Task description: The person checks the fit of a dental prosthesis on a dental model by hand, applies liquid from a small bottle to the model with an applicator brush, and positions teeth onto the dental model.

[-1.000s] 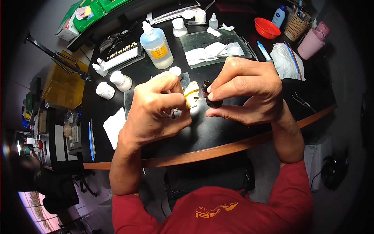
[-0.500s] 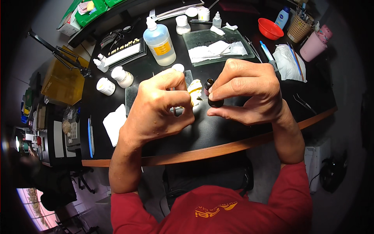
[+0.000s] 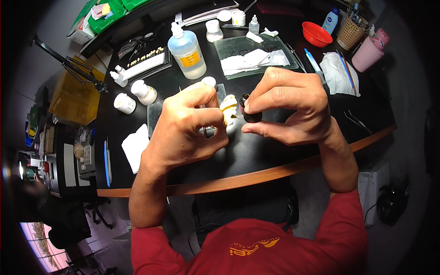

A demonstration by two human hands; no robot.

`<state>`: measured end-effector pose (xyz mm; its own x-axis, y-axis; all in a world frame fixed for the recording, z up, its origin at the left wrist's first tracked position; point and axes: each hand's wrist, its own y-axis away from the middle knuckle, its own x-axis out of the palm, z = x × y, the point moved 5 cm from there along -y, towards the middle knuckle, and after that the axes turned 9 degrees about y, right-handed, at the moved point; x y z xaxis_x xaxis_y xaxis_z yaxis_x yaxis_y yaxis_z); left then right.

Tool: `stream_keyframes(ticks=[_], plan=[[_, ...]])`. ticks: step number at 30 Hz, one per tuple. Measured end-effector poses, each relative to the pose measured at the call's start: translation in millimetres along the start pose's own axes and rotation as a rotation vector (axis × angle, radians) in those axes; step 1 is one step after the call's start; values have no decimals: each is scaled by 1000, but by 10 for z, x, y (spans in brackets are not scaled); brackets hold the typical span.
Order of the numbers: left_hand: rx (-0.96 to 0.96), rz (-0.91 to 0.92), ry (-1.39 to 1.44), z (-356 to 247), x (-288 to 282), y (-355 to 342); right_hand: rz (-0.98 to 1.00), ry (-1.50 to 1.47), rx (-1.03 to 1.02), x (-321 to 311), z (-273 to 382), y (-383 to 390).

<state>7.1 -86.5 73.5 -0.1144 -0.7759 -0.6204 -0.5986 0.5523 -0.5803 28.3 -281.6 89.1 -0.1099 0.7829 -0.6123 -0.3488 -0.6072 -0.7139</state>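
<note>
My left hand (image 3: pixel 188 121) is closed, its fingers curled round a thin metal instrument (image 3: pixel 205 131) that shows only in short lengths between them. Right beside its fingertips is a yellow-and-white dental cast (image 3: pixel 228 108), partly covered by the hand. Between thumb and fingertips, my right hand (image 3: pixel 293 107) pinches a black brush cap (image 3: pixel 252 116). A thin brush sticks out of the cap to the left, its tip close to the cast; whether they touch I cannot tell. Behind the cap a small dark bottle (image 3: pixel 244 100) is largely hidden by my right fingers.
A large squeeze bottle (image 3: pixel 188 55) stands behind my left hand, with white jars (image 3: pixel 124 103) to its left. Farther back are a glass slab (image 3: pixel 256 43) with tissues and a red bowl (image 3: pixel 317 34). Tweezers (image 3: pixel 358 121) lie at right, near the table's wooden edge (image 3: pixel 275 175).
My right hand has shifted slightly left, bringing the cap and brush a little nearer the cast. The left hand keeps its grip almost unmoved.
</note>
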Motion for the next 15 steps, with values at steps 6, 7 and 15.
stream_keyframes(ticks=[6,7,15], plan=[[7,7,-26,-30,-39,-20,-138,18,-42,-107,-3,-22],[11,11,-25,-31,-44,-26,-140,20,-45,-116,1,-15],[-284,-163,564,191,-125,45,-406,10,-51,-267,-37,68]])
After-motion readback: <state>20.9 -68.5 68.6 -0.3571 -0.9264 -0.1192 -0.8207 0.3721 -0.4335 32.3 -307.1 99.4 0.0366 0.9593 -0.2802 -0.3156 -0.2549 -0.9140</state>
